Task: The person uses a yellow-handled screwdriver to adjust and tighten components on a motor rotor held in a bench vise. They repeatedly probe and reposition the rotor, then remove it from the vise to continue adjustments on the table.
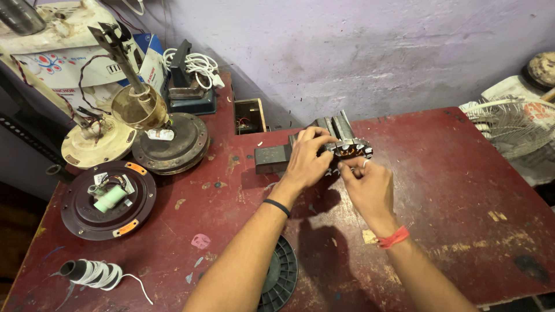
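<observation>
A round metal stator [350,151] with copper windings and toothed edge is held above the dark red table [451,173], close to a small metal vise [277,157]. My left hand [306,162] grips the stator from its left side and top, a black band on that wrist. My right hand [367,185] holds the stator's lower right edge with its fingertips, a ring on one finger and a red thread at the wrist.
Opened ceiling fan motor housings [108,199] [172,143] lie at the left, with a cream fan part and rod [130,104]. A spool of white wire [95,273] is near the front left. A black ribbed disc [280,276] sits under my left forearm. A fan guard [509,124] leans at right.
</observation>
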